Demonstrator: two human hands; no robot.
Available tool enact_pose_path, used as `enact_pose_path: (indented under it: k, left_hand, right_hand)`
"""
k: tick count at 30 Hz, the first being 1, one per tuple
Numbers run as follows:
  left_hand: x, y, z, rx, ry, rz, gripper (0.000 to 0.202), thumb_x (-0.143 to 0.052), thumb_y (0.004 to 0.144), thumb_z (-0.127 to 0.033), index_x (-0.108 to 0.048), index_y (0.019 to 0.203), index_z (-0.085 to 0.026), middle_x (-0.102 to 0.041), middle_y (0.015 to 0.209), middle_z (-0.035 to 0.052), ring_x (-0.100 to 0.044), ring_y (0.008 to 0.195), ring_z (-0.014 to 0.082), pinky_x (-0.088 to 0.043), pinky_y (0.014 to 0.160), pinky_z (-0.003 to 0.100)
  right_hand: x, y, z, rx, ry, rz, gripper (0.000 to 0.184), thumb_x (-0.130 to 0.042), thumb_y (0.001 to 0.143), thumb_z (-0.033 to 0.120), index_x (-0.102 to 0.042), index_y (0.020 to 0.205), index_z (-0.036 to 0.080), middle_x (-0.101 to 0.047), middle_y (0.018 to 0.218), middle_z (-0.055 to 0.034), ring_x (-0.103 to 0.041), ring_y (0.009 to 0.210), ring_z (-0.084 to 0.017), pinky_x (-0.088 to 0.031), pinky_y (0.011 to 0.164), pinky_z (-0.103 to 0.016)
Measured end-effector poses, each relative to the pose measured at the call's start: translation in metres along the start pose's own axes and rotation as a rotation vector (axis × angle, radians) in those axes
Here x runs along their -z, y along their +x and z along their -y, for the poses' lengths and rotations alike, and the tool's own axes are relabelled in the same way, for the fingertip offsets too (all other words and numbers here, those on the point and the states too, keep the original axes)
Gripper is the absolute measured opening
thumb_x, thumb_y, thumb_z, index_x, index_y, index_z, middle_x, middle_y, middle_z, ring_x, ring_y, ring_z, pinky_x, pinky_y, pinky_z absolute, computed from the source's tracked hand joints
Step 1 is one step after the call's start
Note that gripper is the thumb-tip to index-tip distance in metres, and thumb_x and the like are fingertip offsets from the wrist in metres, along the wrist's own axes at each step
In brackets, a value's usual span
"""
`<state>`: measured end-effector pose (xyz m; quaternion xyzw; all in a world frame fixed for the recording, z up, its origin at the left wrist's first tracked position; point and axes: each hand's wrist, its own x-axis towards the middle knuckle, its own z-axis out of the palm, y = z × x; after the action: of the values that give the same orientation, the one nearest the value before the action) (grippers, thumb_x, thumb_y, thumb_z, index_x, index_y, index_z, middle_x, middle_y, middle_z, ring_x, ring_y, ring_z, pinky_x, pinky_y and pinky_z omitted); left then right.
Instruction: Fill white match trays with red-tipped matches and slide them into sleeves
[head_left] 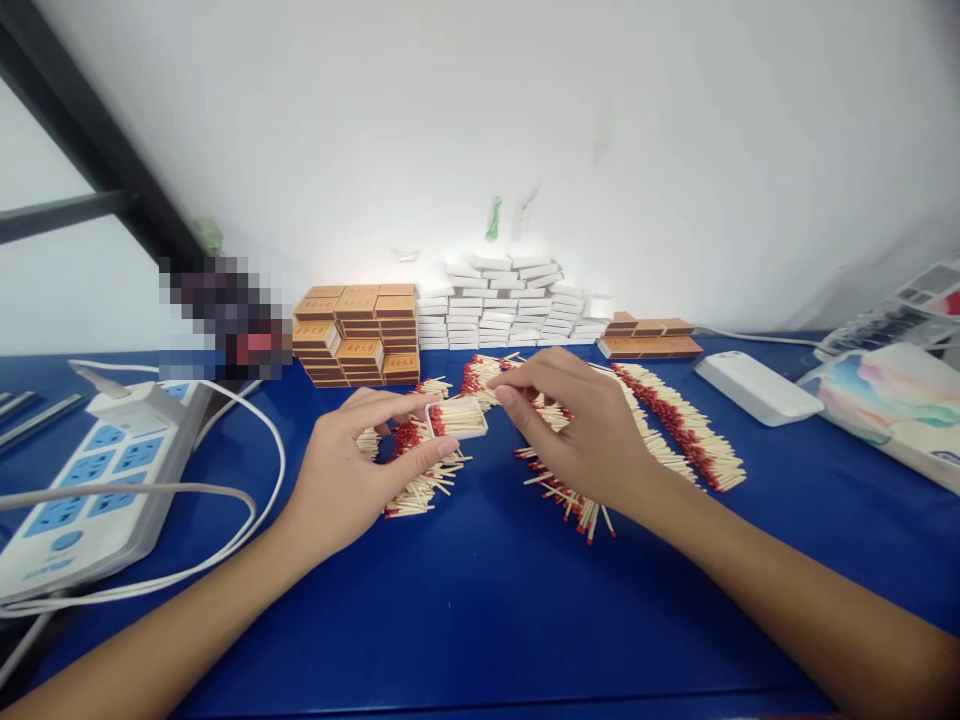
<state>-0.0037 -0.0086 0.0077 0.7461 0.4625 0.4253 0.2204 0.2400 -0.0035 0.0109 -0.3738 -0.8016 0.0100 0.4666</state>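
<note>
Between the thumb and fingers of my left hand (356, 455) is a white matchbox tray (472, 432), its open top facing me. Red-headed matches (454, 418) lie side by side inside it. To the right of the tray, my right hand (581, 420) hovers with thumb and index finger pinched together; I cannot make out anything between them. Loose matches (420, 490) are heaped behind and below my left hand. Another heap of matches (574, 505) spreads under my right hand, and long rows of matches (682, 425) run beyond it.
Brown matchbox sleeves (356, 335) are stacked at the back left, beside a pile of white trays (499, 305) along the wall. Flat brown boxes (649, 345) and a white power bank (757, 388) sit to the right. A power strip (97, 480) with looping cables occupies the left.
</note>
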Motion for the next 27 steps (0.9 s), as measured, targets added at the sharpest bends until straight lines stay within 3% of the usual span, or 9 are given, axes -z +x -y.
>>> enact_pose_path:
  k: [6, 11, 17, 27]
  left_hand:
    - [-0.002, -0.005, -0.002, -0.048, -0.052, 0.041, 0.038, -0.088, 0.078, -0.045, -0.081, 0.111, -0.028, -0.079, 0.107, 0.0051, -0.068, 0.102, 0.0254, -0.054, 0.094, 0.041]
    - [-0.002, -0.004, 0.000, -0.110, -0.025, 0.036, 0.038, -0.088, 0.080, -0.042, -0.080, 0.113, -0.027, -0.079, 0.108, 0.0055, -0.067, 0.102, 0.0250, -0.052, 0.096, 0.042]
    - [0.000, -0.001, 0.001, -0.098, -0.007, 0.020, 0.039, -0.086, 0.081, -0.043, -0.079, 0.116, -0.028, -0.079, 0.109, 0.0045, -0.066, 0.103, 0.0246, -0.052, 0.096, 0.041]
    - [0.001, 0.002, 0.006, -0.105, -0.012, -0.010, 0.038, -0.084, 0.083, -0.046, -0.079, 0.115, -0.029, -0.079, 0.109, 0.0038, -0.068, 0.104, 0.0247, -0.053, 0.096, 0.041]
  right_hand:
    - [-0.006, 0.033, -0.015, -0.285, -0.011, 0.220, 0.018, -0.064, 0.093, 0.027, -0.073, 0.080, 0.020, -0.070, 0.074, 0.0000, -0.057, 0.066, -0.013, -0.040, 0.063, -0.029]
    - [-0.049, 0.081, -0.023, -0.704, 0.126, 0.412, 0.028, -0.069, 0.090, 0.035, -0.071, 0.068, 0.017, -0.068, 0.065, -0.0026, -0.054, 0.059, -0.012, -0.040, 0.060, -0.029]
    - [-0.099, 0.110, -0.025, -0.857, 0.189, 0.518, 0.036, -0.073, 0.087, 0.037, -0.064, 0.060, 0.016, -0.055, 0.047, -0.0002, -0.045, 0.044, -0.010, -0.036, 0.047, -0.028]
    - [-0.109, 0.104, -0.030, -0.987, 0.290, 0.546, 0.042, -0.080, 0.084, 0.037, -0.057, 0.056, 0.018, -0.053, 0.045, 0.0018, -0.038, 0.038, -0.007, -0.032, 0.040, -0.025]
